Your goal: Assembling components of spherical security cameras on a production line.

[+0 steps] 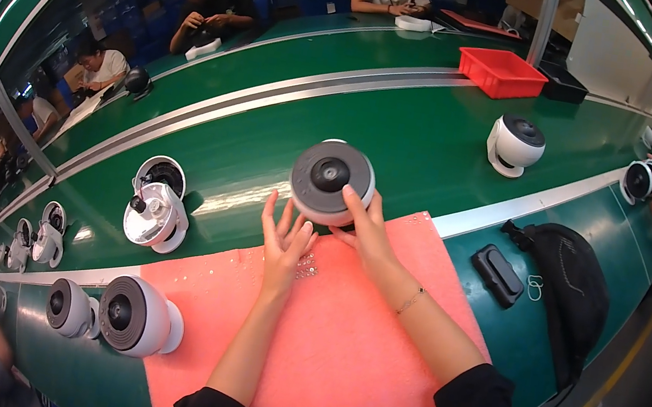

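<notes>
A round white device (334, 179) with a grey face and a black dome in its centre is at the far edge of the pink mat (337, 357). My right hand (369, 239) grips it from the right, one digit lying on the grey face and the others low at its side. My left hand (284, 249) is open beside its lower left, fingers spread and pointing up at it. Whether those fingertips touch the shell, I cannot tell. Small shiny pieces (306, 268) lie on the mat, partly behind my left hand.
Two similar devices (132, 316) stand left of the mat. An opened white unit (155, 216) and another whole device (516, 143) sit on the green conveyor (267, 144). A black case (498, 276) and black bag (562, 289) lie right. Red bin (501, 72) beyond; co-workers sit around.
</notes>
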Tool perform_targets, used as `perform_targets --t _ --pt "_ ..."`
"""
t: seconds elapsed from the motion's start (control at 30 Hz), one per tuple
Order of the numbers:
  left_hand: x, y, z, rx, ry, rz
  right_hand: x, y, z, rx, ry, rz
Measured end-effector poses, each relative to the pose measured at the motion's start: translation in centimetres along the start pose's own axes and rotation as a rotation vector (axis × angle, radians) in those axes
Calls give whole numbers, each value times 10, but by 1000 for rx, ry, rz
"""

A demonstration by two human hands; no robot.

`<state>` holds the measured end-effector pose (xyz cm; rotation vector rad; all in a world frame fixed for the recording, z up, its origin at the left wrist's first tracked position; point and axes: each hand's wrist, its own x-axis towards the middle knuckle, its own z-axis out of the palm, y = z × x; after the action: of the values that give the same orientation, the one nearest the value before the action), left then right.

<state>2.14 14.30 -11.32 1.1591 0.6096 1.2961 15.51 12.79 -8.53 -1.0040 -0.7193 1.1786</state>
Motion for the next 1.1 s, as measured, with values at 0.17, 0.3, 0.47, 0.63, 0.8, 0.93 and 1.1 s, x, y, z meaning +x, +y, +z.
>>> perform_targets --t 0.17,0.3,0.47,0.63,0.8,0.93,1.1 --pt "-1 4 2 80 -52 -59 15 4 -17 107 41 73" --pt "-2 7 -1 106 -108 -76 15 1 -18 121 16 32" --pt "-2 3 -8 94 -30 -30 14 1 -16 166 42 -5" --pt "22 5 -53 332 686 112 9 -5 -11 170 117 -2" --pt "36 37 -101 21 1055 171 10 -6 -16 166 128 -25" --pt "29 59 -109 -289 1003 61 11 -9 -19 172 179 -21" --pt "27 54 -130 -532 832 -16 16 -9 -24 182 226 -17"
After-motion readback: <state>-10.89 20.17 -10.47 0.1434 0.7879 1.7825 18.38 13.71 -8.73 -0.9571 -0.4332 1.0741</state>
